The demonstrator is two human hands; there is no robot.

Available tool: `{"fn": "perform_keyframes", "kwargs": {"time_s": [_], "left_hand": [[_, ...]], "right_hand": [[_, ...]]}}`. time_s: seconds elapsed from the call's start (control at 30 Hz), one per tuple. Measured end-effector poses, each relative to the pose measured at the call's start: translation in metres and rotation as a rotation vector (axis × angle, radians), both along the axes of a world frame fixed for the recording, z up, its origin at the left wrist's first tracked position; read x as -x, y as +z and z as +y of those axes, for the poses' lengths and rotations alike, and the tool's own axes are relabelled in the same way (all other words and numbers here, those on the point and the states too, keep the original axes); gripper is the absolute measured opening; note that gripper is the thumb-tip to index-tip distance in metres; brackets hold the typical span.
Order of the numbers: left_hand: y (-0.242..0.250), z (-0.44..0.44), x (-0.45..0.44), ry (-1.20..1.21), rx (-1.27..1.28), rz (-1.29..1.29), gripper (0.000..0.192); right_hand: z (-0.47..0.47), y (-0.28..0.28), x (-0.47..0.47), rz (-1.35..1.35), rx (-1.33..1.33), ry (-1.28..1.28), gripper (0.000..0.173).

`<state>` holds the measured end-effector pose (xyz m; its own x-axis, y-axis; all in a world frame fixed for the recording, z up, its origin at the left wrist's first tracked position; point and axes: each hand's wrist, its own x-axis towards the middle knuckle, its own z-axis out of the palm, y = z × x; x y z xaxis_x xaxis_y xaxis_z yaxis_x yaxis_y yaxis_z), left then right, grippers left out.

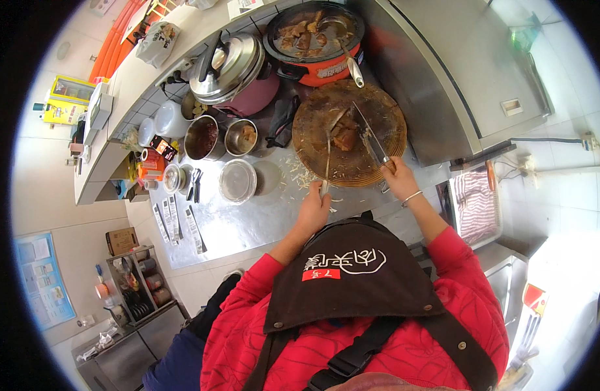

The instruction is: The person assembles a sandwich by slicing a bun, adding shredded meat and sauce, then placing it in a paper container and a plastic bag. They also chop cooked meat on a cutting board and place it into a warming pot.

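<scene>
My left hand (313, 209) grips the pale handle of a long metal utensil (328, 155), likely a spoon or ladle, whose bent far end lies over the chopping block. In my right hand (399, 180) is the handle of a cleaver (372, 135), its blade seen nearly edge-on. Between the two tools sits a chunk of brown cooked meat (345, 137). The meat rests on a thick round wooden chopping block (388, 110) with a dark, stained top. Pale shreds (301, 173) are scattered on the steel counter by the block's left edge.
Behind the block stands a red electric pot (305, 74) of meat in brown liquid, with a ladle (355, 71). A purple pressure cooker (248, 93), steel pots (202, 139) and a lidded plastic tub (238, 181) stand leftward. Printed slips (196, 229) lie on the counter (251, 222). A person's dark-clothed leg (214, 308) is lower left.
</scene>
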<state>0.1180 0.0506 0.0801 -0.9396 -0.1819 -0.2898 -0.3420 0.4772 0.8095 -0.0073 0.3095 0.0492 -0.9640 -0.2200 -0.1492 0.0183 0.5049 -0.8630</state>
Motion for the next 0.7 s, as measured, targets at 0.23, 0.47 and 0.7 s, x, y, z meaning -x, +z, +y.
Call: {"fn": "perform_keyframes", "kwargs": {"time_s": [0.23, 0.47, 0.7], "left_hand": [[0.004, -0.004, -0.012, 0.028, 0.038, -0.024, 0.038], [0.037, -0.016, -0.034, 0.077, -0.006, 0.029, 0.034], [0.086, -0.021, -0.057, 0.327, -0.640, -0.396, 0.022]], "right_hand": [[-0.026, 0.003, 0.018, 0.082, -0.244, 0.135, 0.035], [-0.030, -0.001, 0.013, 0.012, -0.290, 0.220, 0.038], [-0.039, 0.014, 0.009, -0.013, -0.237, 0.240, 0.036]]}}
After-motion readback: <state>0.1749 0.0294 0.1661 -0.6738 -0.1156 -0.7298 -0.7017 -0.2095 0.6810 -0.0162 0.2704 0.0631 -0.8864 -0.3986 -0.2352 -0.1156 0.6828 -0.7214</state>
